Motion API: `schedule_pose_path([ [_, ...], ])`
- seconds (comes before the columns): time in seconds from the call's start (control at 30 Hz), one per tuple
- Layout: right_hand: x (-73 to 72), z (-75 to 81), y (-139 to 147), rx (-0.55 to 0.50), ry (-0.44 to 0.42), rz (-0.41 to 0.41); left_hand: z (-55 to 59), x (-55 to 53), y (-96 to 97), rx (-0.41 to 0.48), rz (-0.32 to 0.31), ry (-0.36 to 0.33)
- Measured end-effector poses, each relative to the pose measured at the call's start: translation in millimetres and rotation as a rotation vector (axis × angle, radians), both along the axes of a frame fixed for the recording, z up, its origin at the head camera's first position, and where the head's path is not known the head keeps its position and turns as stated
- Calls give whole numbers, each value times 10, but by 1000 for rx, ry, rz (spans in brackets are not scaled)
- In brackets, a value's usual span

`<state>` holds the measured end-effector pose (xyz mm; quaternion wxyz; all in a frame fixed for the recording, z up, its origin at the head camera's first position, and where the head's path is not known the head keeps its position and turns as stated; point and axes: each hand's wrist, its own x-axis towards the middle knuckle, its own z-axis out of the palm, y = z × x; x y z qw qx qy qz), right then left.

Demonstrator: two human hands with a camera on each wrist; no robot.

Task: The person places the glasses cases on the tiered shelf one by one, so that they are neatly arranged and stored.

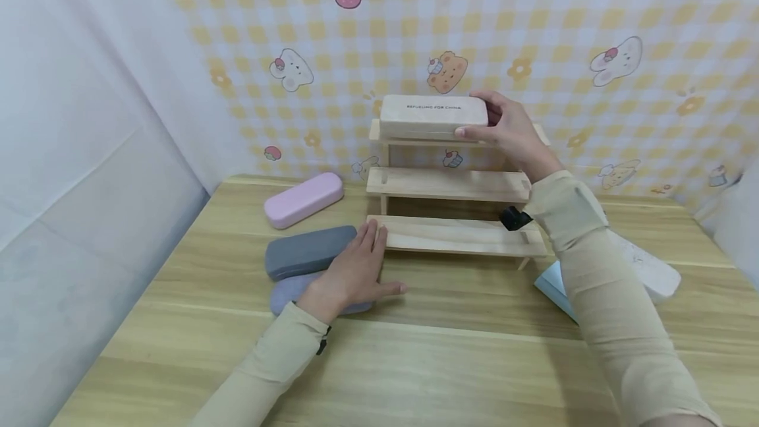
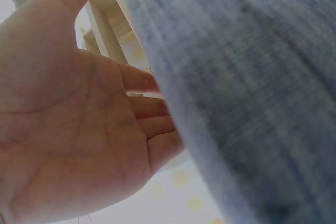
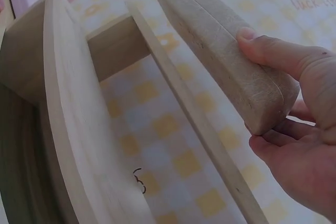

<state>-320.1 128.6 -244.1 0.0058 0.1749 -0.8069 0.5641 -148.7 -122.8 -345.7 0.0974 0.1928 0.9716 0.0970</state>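
Note:
My right hand grips the right end of a cream glasses case lettered "REFUELING FOR CHINA", thumb in front and fingers behind. The case lies lengthwise at the top tier of a three-tier wooden rack; whether it touches the board I cannot tell. In the right wrist view the thumb presses on the case near one end. My left hand has straight fingers, their tips at the left end of the lowest board. It partly covers a blue-grey fabric case and sits beside a dark grey case.
A pink glasses case lies at the back left of the wooden table. To the right, a white case and a light blue case are partly hidden by my right sleeve. Behind the rack hangs a checked cloth.

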Motion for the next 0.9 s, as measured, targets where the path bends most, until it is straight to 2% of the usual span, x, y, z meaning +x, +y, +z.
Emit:
schedule_pose_path([
  [0.2,-62,-27,-65,38,0,-2,9,-13,26,-17,-1,2],
  [0.5,-126,-75,-209,24,21,4,1,-6,15,-27,23,11],
  [0.67,-138,-74,-239,13,4,12,0,-13,14,-29,27,16],
  [0.9,-200,-82,-207,101,0,68,5,-17,57,-51,46,16],
])
